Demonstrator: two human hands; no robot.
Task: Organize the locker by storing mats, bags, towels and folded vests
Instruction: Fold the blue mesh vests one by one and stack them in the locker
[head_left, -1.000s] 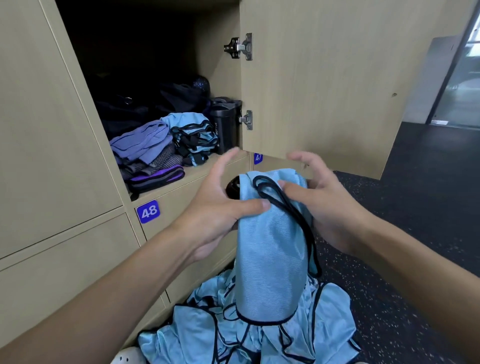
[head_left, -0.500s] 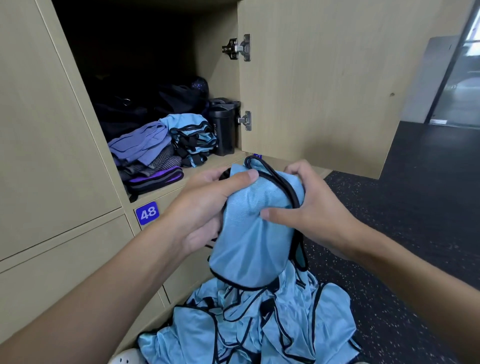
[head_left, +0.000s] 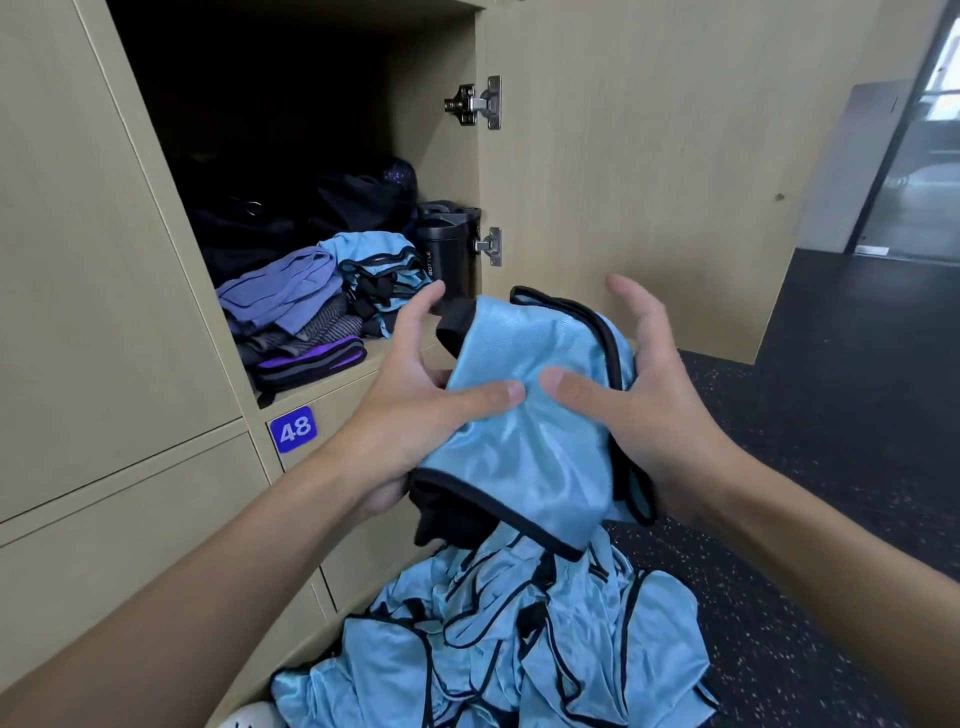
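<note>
From the head camera, the only view here, a light blue vest (head_left: 530, 441) with black trim is held in the air as a half-folded bundle between the two hands, in front of the open locker (head_left: 332, 375) and above the loose pile of vests (head_left: 493, 644) on the floor. The left hand (head_left: 410, 400) grips the bundle's left side, with its thumb laid across the front of the cloth, the palm and lower fingers behind it and the forefinger stretched up towards the shelf. The right hand (head_left: 654, 415) clasps the right side, with its thumb pressed on the front just beside the left thumb and its upper fingers spread and lifted clear of the cloth. The bundle's long axis runs from near and low to far and high, and its far end almost reaches the shelf's front edge. The folded vests (head_left: 379, 265) already stored sit on the shelf to the far left of that end, between a stack of purple cloths (head_left: 291, 301) and a black bottle (head_left: 448, 254). The left hand is the nearer one to that spot, so the placing looks like a push far and to the left. The open door (head_left: 649, 156) bounds the right side.
</note>
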